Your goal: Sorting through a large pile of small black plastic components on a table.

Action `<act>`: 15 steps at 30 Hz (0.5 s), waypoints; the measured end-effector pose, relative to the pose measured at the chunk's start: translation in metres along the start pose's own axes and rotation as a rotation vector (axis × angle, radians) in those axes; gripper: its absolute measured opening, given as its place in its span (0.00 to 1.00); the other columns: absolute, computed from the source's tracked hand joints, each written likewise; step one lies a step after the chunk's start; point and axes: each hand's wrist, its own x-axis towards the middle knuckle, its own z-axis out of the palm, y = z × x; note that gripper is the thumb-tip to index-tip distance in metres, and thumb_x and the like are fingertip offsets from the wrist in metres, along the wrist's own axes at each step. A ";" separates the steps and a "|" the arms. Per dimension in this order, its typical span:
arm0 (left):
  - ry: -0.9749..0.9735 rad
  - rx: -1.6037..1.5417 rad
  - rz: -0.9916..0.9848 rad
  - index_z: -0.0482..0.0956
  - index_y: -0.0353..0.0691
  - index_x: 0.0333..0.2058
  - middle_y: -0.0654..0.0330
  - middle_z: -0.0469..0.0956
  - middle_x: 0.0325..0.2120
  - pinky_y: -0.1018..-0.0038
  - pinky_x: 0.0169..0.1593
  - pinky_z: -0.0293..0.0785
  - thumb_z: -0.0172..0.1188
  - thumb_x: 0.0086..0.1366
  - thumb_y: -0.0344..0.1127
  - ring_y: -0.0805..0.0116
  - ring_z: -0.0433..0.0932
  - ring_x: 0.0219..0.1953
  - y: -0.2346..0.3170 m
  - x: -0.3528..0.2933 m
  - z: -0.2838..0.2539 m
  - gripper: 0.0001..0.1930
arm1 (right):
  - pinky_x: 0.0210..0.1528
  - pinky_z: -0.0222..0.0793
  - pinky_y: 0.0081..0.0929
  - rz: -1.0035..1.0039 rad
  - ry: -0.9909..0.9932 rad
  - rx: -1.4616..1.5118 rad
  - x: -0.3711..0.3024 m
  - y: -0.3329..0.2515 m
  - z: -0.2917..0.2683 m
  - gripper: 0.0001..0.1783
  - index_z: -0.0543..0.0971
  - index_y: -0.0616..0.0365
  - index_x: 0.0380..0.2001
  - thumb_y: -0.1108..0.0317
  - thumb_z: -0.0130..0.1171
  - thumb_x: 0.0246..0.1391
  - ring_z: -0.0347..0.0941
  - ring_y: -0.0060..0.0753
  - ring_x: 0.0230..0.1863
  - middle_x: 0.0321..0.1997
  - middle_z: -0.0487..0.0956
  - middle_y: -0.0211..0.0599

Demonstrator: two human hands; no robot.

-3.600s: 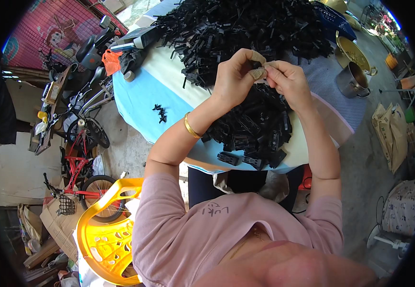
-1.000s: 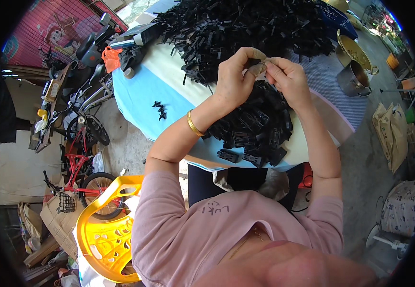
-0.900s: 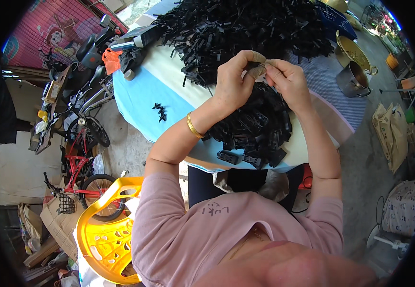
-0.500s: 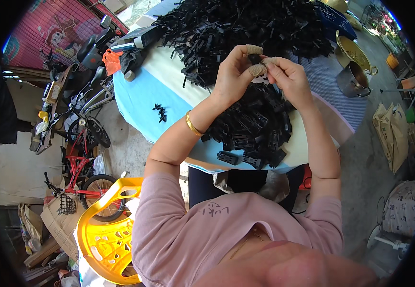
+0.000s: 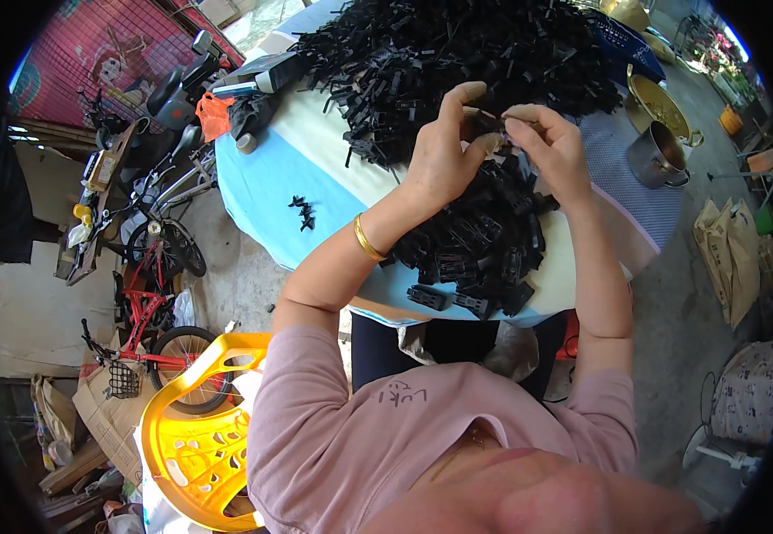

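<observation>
Both hands are raised close together over a round table. My left hand (image 5: 444, 160) has taped fingertips, its index finger curled above the thumb. Whatever sits between them blends into the dark pile behind. My right hand (image 5: 557, 153) faces it, thumb and covered fingertip pinched at a tiny dark piece that I cannot make out. Below the hands lies a heap of black plastic clip-like parts (image 5: 466, 240). Beyond them spreads a larger mound of black plastic parts (image 5: 377, 53). A few small black pieces (image 5: 301, 212) lie apart on the blue cloth, left of my left forearm.
A metal pot (image 5: 658, 156) and a brassy basin (image 5: 662, 102) stand at the table's right. Boxes (image 5: 271, 71) and an orange bag (image 5: 214, 116) sit at its far left edge. A yellow plastic chair (image 5: 204, 445) and a red bicycle (image 5: 143, 316) are on my left.
My hands have drawn slightly apart at the fingertips. The left index finger has lifted, and the black part seen between the left fingers no longer stands out. The view has shifted slightly.
</observation>
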 end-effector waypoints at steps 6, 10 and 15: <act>-0.079 0.321 0.231 0.60 0.37 0.51 0.51 0.75 0.35 0.66 0.44 0.70 0.60 0.48 0.24 0.54 0.75 0.38 0.004 -0.005 -0.001 0.29 | 0.24 0.58 0.08 -0.072 -0.049 -0.320 -0.006 -0.007 0.005 0.12 0.76 0.62 0.32 0.75 0.64 0.41 0.61 0.09 0.23 0.23 0.72 0.20; -0.048 0.332 0.388 0.62 0.36 0.50 0.51 0.71 0.41 0.58 0.52 0.64 0.61 0.45 0.23 0.53 0.67 0.49 0.010 0.002 -0.010 0.31 | 0.24 0.57 0.07 -0.060 0.063 -0.122 -0.002 -0.002 -0.006 0.11 0.76 0.63 0.33 0.75 0.62 0.43 0.63 0.08 0.23 0.24 0.73 0.21; -0.612 -0.852 -0.393 0.64 0.29 0.48 0.53 0.73 0.36 0.69 0.48 0.73 0.61 0.51 0.25 0.59 0.76 0.41 -0.006 0.017 -0.033 0.25 | 0.26 0.60 0.08 0.108 -0.174 0.323 0.002 0.005 -0.037 0.11 0.75 0.61 0.35 0.70 0.60 0.48 0.67 0.11 0.26 0.27 0.74 0.25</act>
